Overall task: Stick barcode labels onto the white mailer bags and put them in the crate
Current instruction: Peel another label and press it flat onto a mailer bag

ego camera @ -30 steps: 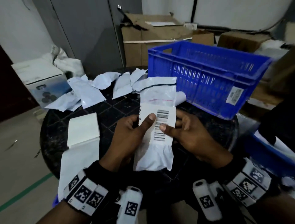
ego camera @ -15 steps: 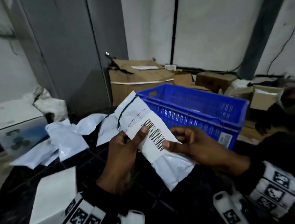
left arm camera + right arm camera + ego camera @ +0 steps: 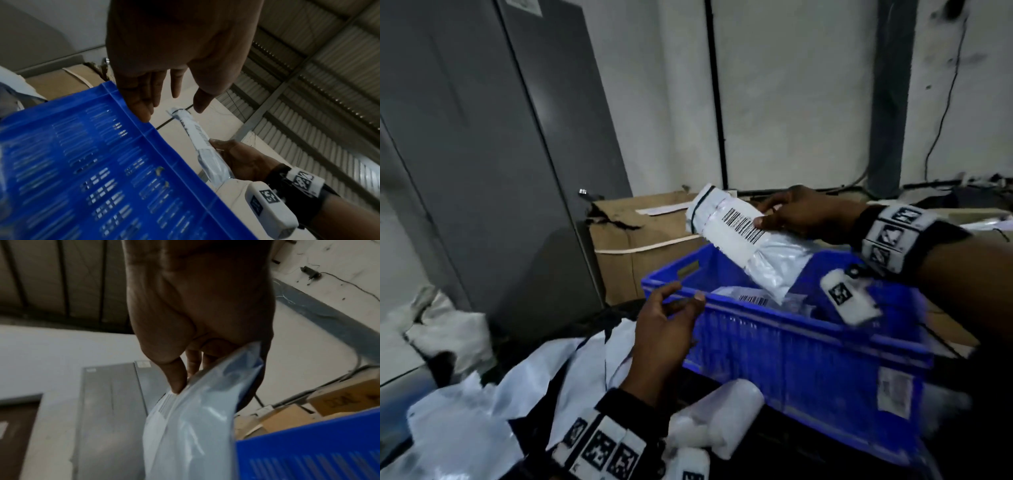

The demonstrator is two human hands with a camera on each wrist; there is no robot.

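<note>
Two hands show in the head view. At centre right, the right hand [image 3: 801, 214] pinches a white mailer bag [image 3: 743, 240] between thumb and fingers, its barcode label [image 3: 739, 228] facing up, tilted above the blue crate [image 3: 808, 346]. The left hand [image 3: 664, 329], lower centre, hangs loosely spread beside the crate's near rim, holding nothing. More labelled bags [image 3: 753, 298] lie inside the crate; loose white bags [image 3: 524, 387] cover the worktop at lower left.

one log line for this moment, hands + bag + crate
right hand: holds labelled mailer bag above blue crate | left hand: empty, near crate rim | crate: labelled bag inside
</note>
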